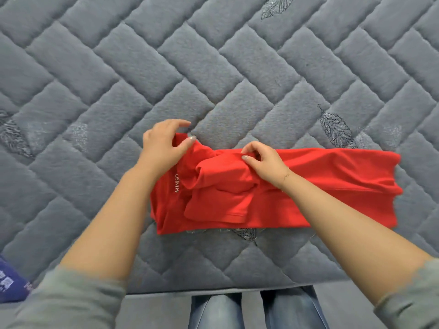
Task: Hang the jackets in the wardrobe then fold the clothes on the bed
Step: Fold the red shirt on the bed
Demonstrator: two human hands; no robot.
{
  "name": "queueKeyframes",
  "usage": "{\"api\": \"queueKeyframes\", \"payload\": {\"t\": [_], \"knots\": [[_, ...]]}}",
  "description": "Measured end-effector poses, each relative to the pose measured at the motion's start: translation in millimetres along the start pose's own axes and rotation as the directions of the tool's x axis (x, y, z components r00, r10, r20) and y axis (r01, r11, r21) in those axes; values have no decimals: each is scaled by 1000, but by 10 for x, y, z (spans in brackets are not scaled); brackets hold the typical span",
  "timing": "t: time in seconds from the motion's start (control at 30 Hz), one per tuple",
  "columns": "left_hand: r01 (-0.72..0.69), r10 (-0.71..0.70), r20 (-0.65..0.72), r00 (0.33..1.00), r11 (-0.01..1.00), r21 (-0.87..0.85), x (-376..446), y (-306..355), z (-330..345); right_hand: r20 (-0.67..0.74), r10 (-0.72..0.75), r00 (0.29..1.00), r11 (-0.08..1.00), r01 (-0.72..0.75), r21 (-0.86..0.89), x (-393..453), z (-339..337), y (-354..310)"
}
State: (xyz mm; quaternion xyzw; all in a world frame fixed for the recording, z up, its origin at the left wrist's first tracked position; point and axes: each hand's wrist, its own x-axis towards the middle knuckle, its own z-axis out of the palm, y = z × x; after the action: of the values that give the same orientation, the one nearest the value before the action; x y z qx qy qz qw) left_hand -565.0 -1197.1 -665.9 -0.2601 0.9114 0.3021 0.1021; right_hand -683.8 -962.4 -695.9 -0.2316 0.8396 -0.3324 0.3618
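Observation:
A red shirt with white lettering lies folded into a long band on the grey quilted bed, near its front edge. My left hand is at the shirt's left end and pinches the red cloth between thumb and fingers. My right hand grips a fold along the shirt's top edge near the middle, its fingers curled into the fabric. A short sleeve lies folded over the shirt's middle.
A dark blue item with white print shows at the lower left edge. The bed's front edge runs along the bottom, with my legs in jeans standing against it. Quilted bedcover spreads on all other sides.

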Motion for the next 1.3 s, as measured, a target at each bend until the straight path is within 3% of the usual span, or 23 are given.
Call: {"api": "queueKeyframes", "payload": {"t": [0.1, 0.23, 0.3, 0.37, 0.43, 0.5, 0.53, 0.6, 0.7, 0.77, 0.87, 0.93, 1.03, 1.1, 1.17, 1.23, 1.3], "knots": [[-50, 9, 303, 953, 991, 126, 174, -125, -51, -10, -22, 1000, 999, 22, -36, -30, 79, 14], [92, -82, 408, 909, 996, -4, 249, -368, -279, -47, -69, 996, 997, 68, -34, -63, 80, -17], [205, -167, 374, 912, 977, -64, 235, -466, -253, -74, -60, 995, 998, 58, -25, -48, 71, -41], [220, -210, 277, 937, 975, -4, 147, -484, -134, -78, -40, 996, 999, 38, -26, -63, 83, -77], [162, -165, 53, 985, 985, 54, 1, -396, -41, -100, -43, 994, 999, 41, -27, -121, 117, -112], [69, -74, -183, 980, 997, -32, -203, -208, 2, -195, -44, 980, 999, 40, -25, -221, 160, -138], [59, -79, -207, 975, 993, -105, -311, -119, 39, -271, -26, 962, 1000, 22, -17, -291, 186, -142], [161, -180, -89, 980, 968, -194, -544, 35, 164, -413, 72, 908, 997, -77, 5, -455, 244, -124], [280, -277, 73, 958, 959, -35, -807, 112, 409, -443, 254, 860, 962, -272, 22, -644, 350, -74], [177, -176, 35, 984, 983, -37, -890, 124, 520, -394, 298, 869, 949, -313, 27, -665, 402, -45], [-120, 101, -123, 987, 979, -164, -925, 124, 536, -363, 352, 862, 935, -312, 166, -607, 378, -27], [-165, 141, -104, 984, 945, -281, -943, 96, 461, -337, 375, 864, 922, -311, 230, -574, 350, -13], [-52, 70, 65, 995, 967, -250, -957, 3, 433, -307, 326, 894, 945, -308, 109, -586, 354, 23], [168, -125, 196, 973, 961, -221, -928, -36, 469, -312, 266, 912, 949, -304, -80, -619, 367, 58], [379, -331, 223, 917, 899, -221, -915, 15, 456, -320, 222, 921, 930, -298, -213, -636, 372, 87], [379, -382, 28, 924, 900, -216, -932, 119, 438, -316, 219, 923, 920, -303, -248, -628, 373, 103], [184, -236, -274, 932, 962, -200, -989, 276, 455, -329, 219, 919, 932, -297, -209, -623, 378, 104]]}}
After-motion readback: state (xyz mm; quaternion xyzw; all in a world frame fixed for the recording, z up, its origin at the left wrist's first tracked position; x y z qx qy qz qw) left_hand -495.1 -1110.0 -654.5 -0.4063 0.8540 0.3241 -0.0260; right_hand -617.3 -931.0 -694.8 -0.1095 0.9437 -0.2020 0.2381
